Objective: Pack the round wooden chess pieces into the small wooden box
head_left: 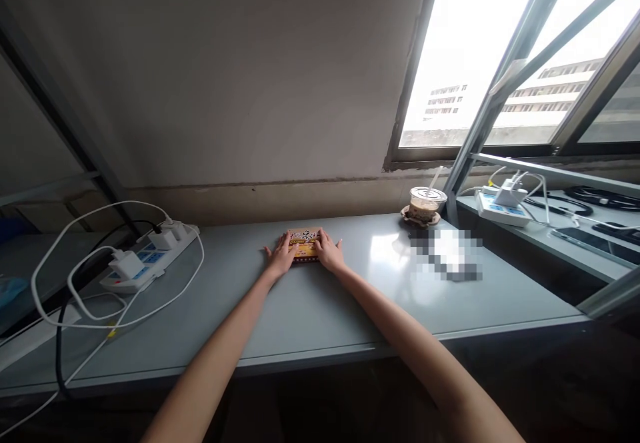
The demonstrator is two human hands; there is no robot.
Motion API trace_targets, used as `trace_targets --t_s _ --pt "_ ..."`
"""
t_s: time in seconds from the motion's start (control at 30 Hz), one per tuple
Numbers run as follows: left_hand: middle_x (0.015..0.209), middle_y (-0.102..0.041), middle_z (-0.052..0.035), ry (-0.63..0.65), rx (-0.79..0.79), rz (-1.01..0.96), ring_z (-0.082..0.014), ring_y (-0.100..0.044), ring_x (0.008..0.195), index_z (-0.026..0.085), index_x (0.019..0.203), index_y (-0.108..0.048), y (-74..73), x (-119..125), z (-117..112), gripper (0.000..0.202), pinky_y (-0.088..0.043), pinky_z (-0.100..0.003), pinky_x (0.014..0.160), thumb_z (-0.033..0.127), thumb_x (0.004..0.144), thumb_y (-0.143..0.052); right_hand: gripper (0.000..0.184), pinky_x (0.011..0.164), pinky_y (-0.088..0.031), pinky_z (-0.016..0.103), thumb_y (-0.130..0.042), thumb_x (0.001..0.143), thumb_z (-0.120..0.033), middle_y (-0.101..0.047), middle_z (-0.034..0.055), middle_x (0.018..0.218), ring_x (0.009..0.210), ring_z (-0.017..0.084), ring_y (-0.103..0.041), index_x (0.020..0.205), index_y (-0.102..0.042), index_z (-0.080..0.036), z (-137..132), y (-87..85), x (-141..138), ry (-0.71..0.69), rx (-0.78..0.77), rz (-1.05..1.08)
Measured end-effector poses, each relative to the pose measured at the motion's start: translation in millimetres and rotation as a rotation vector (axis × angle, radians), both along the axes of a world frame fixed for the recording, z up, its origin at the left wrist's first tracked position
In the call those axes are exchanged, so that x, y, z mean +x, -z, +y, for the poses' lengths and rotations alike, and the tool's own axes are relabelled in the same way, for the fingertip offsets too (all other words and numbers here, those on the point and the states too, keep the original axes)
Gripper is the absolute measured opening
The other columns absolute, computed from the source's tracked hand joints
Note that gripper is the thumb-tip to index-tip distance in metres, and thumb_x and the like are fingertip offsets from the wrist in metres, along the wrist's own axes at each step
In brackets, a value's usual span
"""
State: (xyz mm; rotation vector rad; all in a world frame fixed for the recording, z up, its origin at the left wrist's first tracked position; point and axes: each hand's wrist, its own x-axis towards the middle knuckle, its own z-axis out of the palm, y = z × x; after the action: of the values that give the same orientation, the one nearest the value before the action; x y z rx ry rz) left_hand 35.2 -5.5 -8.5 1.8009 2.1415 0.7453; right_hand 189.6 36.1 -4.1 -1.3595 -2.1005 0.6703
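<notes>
A small Chinese chess box (304, 251), yellow on top with dark lettering and a dark patterned front side, lies flat on the grey table (320, 316). My left hand (281, 255) rests on its left edge, fingers stretched out and one finger spread away to the left. On the opposite edge lies my right hand (329, 251), its fingers likewise extended, with one sticking out to the right. Both thumbs reach inward over the top of the box. My hands cover the box's left and right sides, so part of its lid is hidden.
A white power strip (155, 256) with plugs and looping cables occupies the table's left side. At the back right, a lidded drink cup (424, 204) with a straw sits in a holder. Beyond a metal post, a second desk carries another power strip (503, 204) and a phone (597, 244).
</notes>
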Motion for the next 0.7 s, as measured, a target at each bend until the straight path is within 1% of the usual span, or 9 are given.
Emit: trace_targets --t_s 0.13,0.2,0.27,0.3,0.37,0.43,0.53,0.63,0.7 --pt "0.150 -0.032 -0.0117 0.012 -0.023 0.029 -0.0266 -0.022 0.143 0.019 0.149 -0.020 -5.0 1 -5 0.060 0.003 -0.062 0.112 0.040 0.093 -0.029 0.051 0.109 -0.003 0.067 -0.024 0.095 -0.030 -0.033 0.0139 0.151 0.138 0.025 -0.031 0.145 -0.026 -0.018 -4 -0.5 2 0.033 -0.007 -0.002" --pt "0.150 -0.034 -0.0112 0.012 -0.042 0.013 -0.0264 -0.022 0.143 0.019 0.149 -0.021 -8.2 0 -10 0.060 0.002 -0.060 0.113 0.040 0.093 -0.030 0.050 0.108 -0.003 0.068 -0.028 0.094 -0.031 -0.040 0.0153 0.145 0.133 0.027 -0.036 0.142 -0.031 -0.018 -6 -0.9 4 0.060 -0.019 0.000" --pt "0.148 -0.038 -0.0087 0.033 -0.056 -0.015 -0.0261 -0.024 0.142 0.022 0.147 -0.027 -11.4 -2 -15 0.058 0.004 -0.059 0.113 0.043 0.093 -0.030 0.045 0.107 -0.005 0.069 -0.036 0.091 -0.035 -0.050 0.0161 0.135 0.128 0.030 -0.040 0.132 -0.044 -0.018 -6 -2.5 9 0.089 -0.035 0.007" --pt "0.147 -0.041 -0.0070 0.035 -0.049 -0.036 -0.0258 -0.026 0.142 0.024 0.144 -0.034 -12.8 -4 -17 0.055 0.006 -0.059 0.113 0.044 0.093 -0.029 0.042 0.106 -0.005 0.069 -0.040 0.089 -0.038 -0.052 0.0162 0.130 0.127 0.032 -0.040 0.125 -0.050 -0.018 -6 -3.9 12 0.106 -0.042 0.015" --pt "0.143 -0.047 -0.0047 -0.021 0.002 -0.086 -0.0253 -0.032 0.139 0.027 0.134 -0.048 -15.4 -8 -21 0.050 0.006 -0.057 0.114 0.046 0.094 -0.025 0.040 0.105 -0.007 0.069 -0.043 0.087 -0.044 -0.052 0.0159 0.127 0.128 0.034 -0.037 0.116 -0.056 -0.019 -2 -7.3 20 0.149 -0.047 0.047" --pt "0.140 -0.052 -0.0037 -0.141 0.079 -0.133 -0.0250 -0.035 0.137 0.027 0.125 -0.056 -17.5 -11 -22 0.049 0.001 -0.056 0.115 0.045 0.094 -0.023 0.043 0.106 -0.010 0.067 -0.040 0.088 -0.047 -0.047 0.0155 0.132 0.131 0.034 -0.030 0.117 -0.055 -0.020 3 -10.6 27 0.196 -0.032 0.109" --pt "0.143 -0.047 -0.0032 -0.285 0.155 -0.189 -0.0250 -0.028 0.140 0.026 0.127 -0.053 -19.6 -14 -20 0.048 -0.003 -0.057 0.116 0.043 0.095 -0.022 0.047 0.109 -0.019 0.057 -0.033 0.090 -0.047 -0.041 0.0143 0.138 0.135 0.030 -0.025 0.127 -0.048 -0.022 8 -13.1 33 0.210 0.001 0.208" --pt "0.150 -0.037 -0.0034 -0.306 0.132 -0.222 -0.0251 -0.018 0.144 0.024 0.135 -0.047 -19.8 -13 -16 0.054 0.001 -0.057 0.115 0.045 0.095 -0.018 0.051 0.111 -0.025 0.043 -0.031 0.091 -0.045 -0.041 0.0122 0.141 0.136 0.024 -0.027 0.134 -0.043 -0.021 8 -12.1 31 0.153 0.011 0.252" --pt "0.152 -0.033 -0.0041 -0.276 0.091 -0.216 -0.0253 -0.013 0.145 0.022 0.139 -0.043 -18.8 -11 -15 0.058 0.003 -0.057 0.115 0.047 0.094 -0.015 0.053 0.112 -0.025 0.041 -0.031 0.092 -0.046 -0.038 0.0114 0.145 0.138 0.023 -0.026 0.138 -0.039 -0.020 6 -10.5 27 0.118 -0.003 0.258"
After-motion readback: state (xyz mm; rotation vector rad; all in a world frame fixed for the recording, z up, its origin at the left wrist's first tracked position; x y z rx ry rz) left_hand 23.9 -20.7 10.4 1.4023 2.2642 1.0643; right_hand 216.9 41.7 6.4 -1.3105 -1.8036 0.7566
